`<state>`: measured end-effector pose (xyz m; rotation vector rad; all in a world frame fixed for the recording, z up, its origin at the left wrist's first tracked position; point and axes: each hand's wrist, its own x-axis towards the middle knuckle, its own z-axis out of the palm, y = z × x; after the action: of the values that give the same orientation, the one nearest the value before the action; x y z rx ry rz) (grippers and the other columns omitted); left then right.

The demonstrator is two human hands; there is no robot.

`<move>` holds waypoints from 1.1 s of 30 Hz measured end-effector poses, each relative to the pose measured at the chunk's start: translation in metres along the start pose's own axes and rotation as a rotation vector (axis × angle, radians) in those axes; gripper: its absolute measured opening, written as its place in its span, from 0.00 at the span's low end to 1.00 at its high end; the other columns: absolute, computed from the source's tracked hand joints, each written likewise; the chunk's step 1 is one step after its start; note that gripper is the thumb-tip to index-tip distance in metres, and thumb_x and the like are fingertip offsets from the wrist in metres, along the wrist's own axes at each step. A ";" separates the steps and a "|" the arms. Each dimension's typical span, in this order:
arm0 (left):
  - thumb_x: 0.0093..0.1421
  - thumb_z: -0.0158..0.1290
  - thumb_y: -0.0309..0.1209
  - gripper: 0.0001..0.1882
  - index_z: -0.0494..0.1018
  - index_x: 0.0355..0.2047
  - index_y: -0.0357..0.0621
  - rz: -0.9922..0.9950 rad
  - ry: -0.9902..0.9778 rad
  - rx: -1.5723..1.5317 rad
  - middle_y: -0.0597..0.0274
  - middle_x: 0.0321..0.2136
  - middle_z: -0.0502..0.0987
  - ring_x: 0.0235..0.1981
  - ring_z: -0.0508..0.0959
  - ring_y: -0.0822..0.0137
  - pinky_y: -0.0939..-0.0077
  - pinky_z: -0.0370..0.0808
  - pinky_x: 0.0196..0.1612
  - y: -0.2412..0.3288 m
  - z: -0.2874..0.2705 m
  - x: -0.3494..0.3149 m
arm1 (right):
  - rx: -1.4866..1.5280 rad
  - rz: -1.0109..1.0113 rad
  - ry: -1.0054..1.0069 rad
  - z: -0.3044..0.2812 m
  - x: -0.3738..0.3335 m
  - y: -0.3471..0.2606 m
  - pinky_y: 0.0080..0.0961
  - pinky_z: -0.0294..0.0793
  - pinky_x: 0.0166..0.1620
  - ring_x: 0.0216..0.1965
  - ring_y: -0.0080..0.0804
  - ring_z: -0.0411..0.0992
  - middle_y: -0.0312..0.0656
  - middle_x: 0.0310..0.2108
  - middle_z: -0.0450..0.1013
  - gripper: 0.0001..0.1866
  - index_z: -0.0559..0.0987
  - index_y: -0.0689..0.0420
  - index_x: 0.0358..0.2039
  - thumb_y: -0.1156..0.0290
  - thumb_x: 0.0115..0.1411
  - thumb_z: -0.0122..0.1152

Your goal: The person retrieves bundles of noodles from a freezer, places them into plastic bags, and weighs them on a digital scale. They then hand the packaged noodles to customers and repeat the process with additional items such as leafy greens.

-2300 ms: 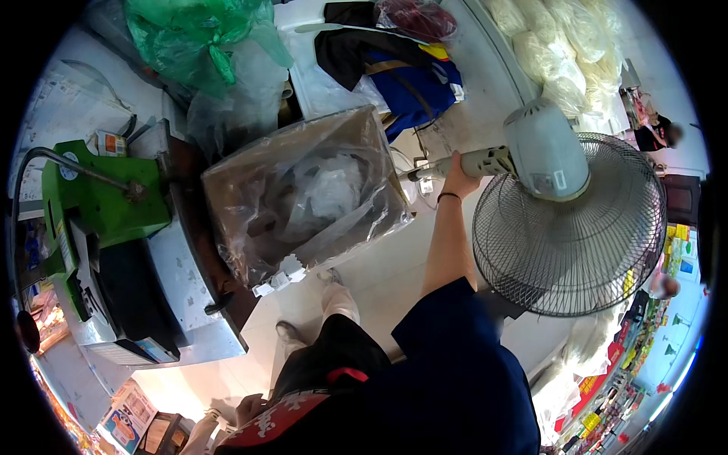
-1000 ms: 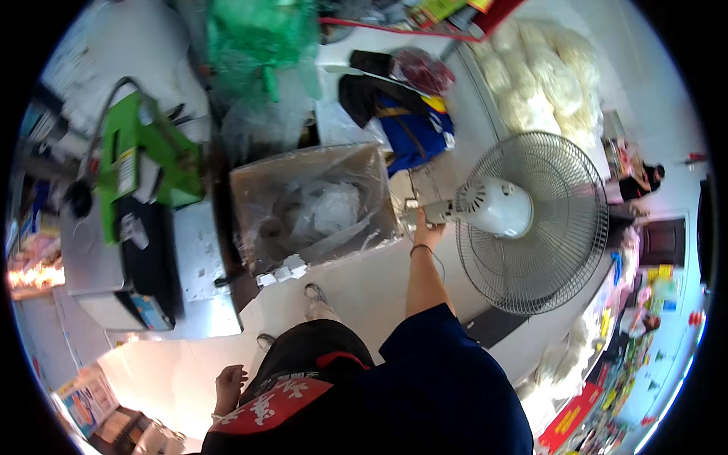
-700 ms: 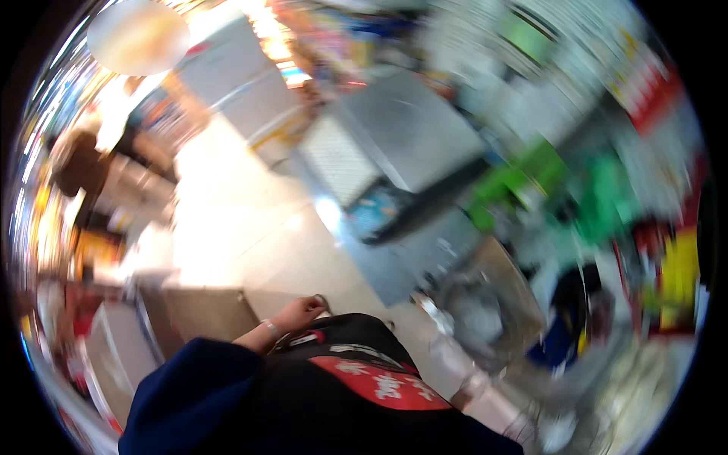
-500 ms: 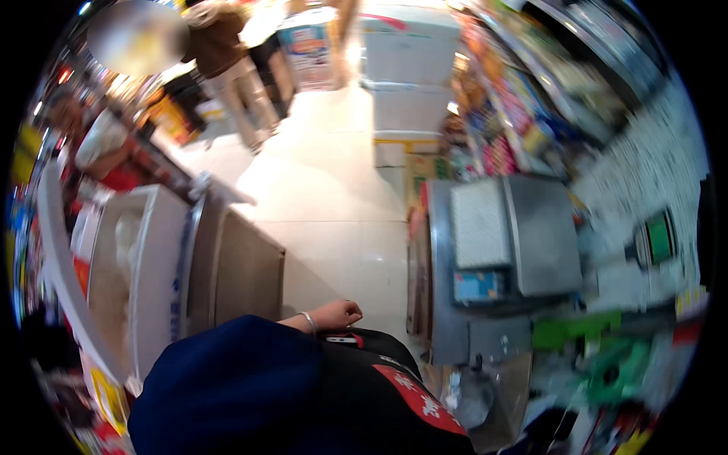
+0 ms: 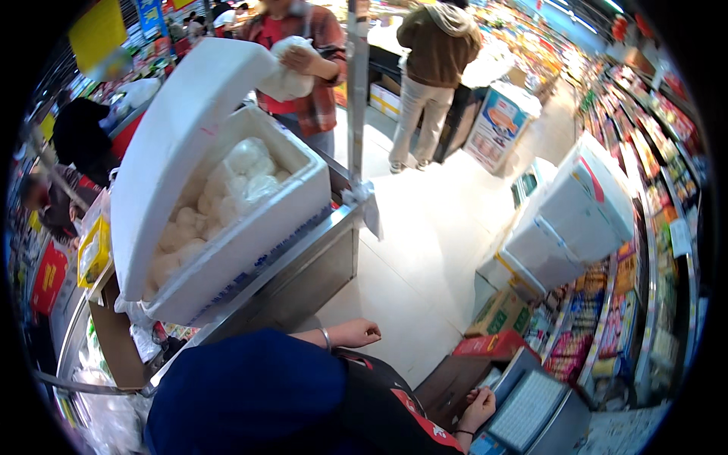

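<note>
My left hand (image 5: 356, 332) hangs in front of my body with its fingers curled in, nothing showing in them, a bracelet at the wrist. It is just right of the metal counter (image 5: 318, 262). My right hand (image 5: 478, 409) is at the lower right, fingers bent together, beside a machine with a pale flat panel (image 5: 527, 409); whatever it may hold is hidden. On the counter stands a white foam box (image 5: 250, 277) of round white pieces (image 5: 182, 235), some in clear plastic bags (image 5: 250, 171). Its foam lid (image 5: 178, 140) leans up at the left.
Across the counter, a person in a plaid shirt (image 5: 326, 102) holds a white plastic bag (image 5: 288, 76). Another person (image 5: 440, 53) stands farther back. White foam boxes (image 5: 569, 216) are stacked on the right beside packed shelves (image 5: 644, 288). A metal post (image 5: 356, 91) rises at the counter's corner.
My view has swung left, bringing the open foam box and the plaid-shirted person toward the middle. My right hand has come into view beside the machine. My left hand stays curled.
</note>
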<state>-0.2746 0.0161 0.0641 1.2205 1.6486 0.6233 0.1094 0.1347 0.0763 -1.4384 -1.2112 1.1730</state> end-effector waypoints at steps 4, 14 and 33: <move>0.63 0.51 0.38 0.17 0.75 0.44 0.38 -0.017 0.159 -0.065 0.52 0.37 0.80 0.36 0.79 0.63 0.68 0.75 0.41 -0.031 -0.018 -0.008 | -0.041 -0.129 -0.321 0.068 0.040 0.003 0.15 0.69 0.29 0.25 0.18 0.69 0.35 0.24 0.71 0.10 0.73 0.61 0.29 0.69 0.66 0.52; 0.60 0.57 0.37 0.23 0.57 0.16 0.44 -0.002 0.739 -0.405 0.62 0.20 0.73 0.26 0.75 0.73 0.76 0.70 0.29 0.012 -0.013 -0.041 | -1.300 -0.163 -0.781 0.046 0.141 0.100 0.40 0.72 0.49 0.44 0.49 0.73 0.49 0.40 0.74 0.15 0.79 0.55 0.37 0.60 0.53 0.62; 0.63 0.51 0.48 0.27 0.63 0.14 0.43 -0.186 0.859 -0.533 0.69 0.11 0.63 0.16 0.61 0.76 0.75 0.63 0.22 0.065 0.047 -0.059 | -1.472 -0.185 -0.991 0.042 0.262 0.169 0.34 0.77 0.42 0.35 0.46 0.79 0.52 0.32 0.79 0.20 0.81 0.64 0.33 0.57 0.53 0.63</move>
<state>-0.2017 -0.0210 0.1211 0.3962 2.0389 1.4873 0.1117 0.3754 -0.1261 -1.5533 -3.2486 0.7577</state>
